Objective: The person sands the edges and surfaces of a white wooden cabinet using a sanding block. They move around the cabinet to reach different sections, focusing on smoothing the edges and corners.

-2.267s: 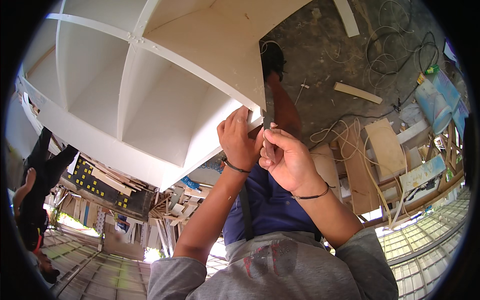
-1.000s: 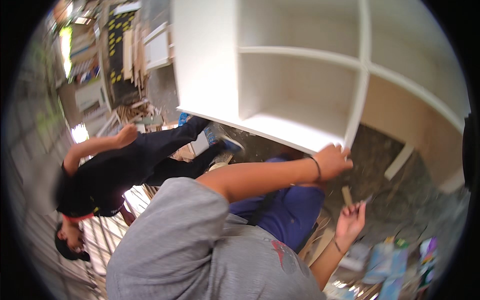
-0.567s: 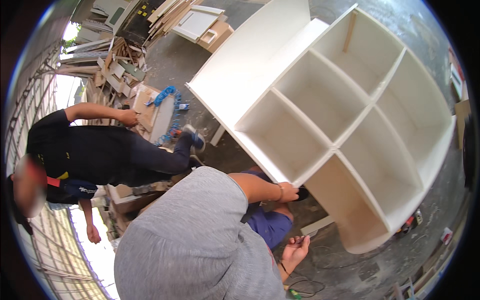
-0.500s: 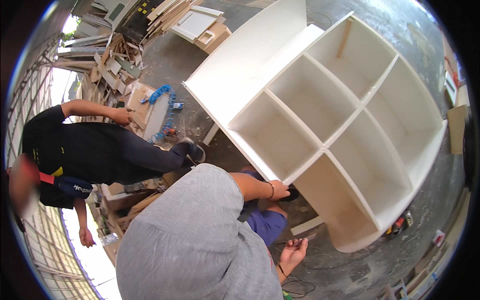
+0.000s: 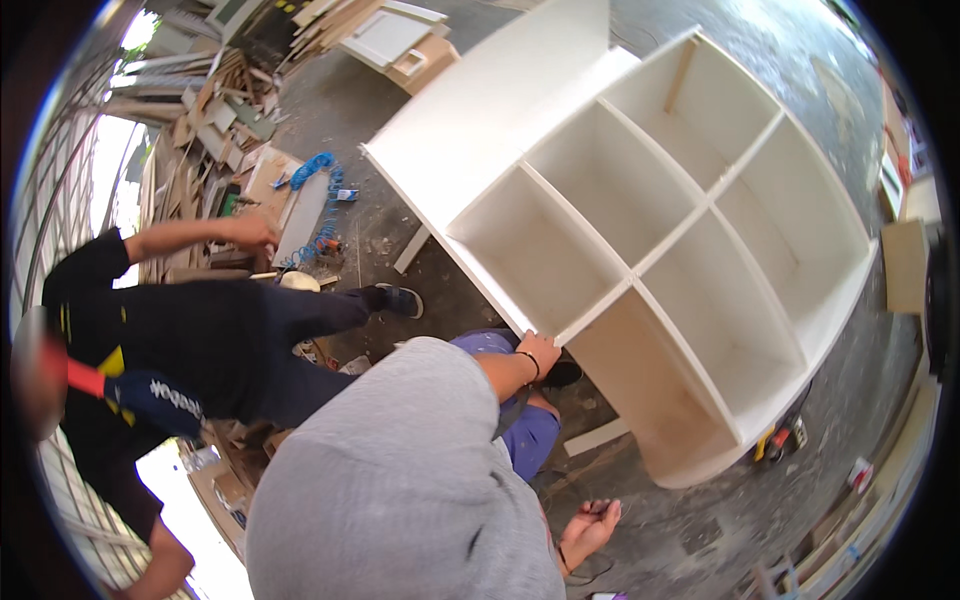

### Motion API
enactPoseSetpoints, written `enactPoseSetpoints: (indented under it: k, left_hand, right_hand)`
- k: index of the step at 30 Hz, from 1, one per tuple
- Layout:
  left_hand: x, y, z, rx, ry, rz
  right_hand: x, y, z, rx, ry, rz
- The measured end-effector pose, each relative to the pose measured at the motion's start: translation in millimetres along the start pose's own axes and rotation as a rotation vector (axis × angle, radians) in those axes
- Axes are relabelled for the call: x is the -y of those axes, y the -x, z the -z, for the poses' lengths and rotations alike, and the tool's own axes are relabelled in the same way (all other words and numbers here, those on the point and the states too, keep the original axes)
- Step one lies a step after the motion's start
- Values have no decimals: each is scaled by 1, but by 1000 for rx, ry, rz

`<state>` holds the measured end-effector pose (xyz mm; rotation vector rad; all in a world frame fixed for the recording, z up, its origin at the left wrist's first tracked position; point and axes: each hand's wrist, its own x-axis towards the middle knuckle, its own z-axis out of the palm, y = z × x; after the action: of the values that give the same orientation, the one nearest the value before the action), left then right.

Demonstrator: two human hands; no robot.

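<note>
A large white cabinet [image 5: 622, 279] with several open square compartments lies tilted across the right half of the view. My left hand [image 5: 540, 354], with a dark band at the wrist, is closed over the near edge of the cabinet at the end of a divider. My right hand [image 5: 591, 528] is apart from the cabinet, below its rounded lower corner, palm partly up and fingers curled together. Whatever those fingers pinch, if anything, is too small to make out. A white wood strip [image 5: 597, 437] lies on the floor between my hands.
A co-worker in black [image 5: 190, 330] stands at left, close to my shoulder. Blue coiled hose [image 5: 318, 170] and scrap wood [image 5: 215, 110] lie beyond. A red and yellow power tool [image 5: 778, 440] rests by the cabinet's right side. A loose wood strip [image 5: 412, 249] lies on the floor.
The co-worker has stepped, with legs apart and the lower arm swung down. My view has shifted slightly. My left hand stays at the same cabinet edge; my right hand has turned a little.
</note>
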<state>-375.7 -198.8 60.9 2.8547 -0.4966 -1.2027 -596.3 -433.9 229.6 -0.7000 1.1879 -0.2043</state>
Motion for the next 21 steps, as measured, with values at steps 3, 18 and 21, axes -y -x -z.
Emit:
enactPoseSetpoints:
  k: [3,18,21]
  left_hand:
    - [3,-7,6,3,68,-58]
    - [39,7,-11,-31,136,-233]
    - [59,14,2,25,62,-151]
  right_hand:
    - [-11,0,-21,-15,-15,-56]
    - [-83,21,-56,29,8,-100]
    - [-84,27,-59,-9,1,-74]
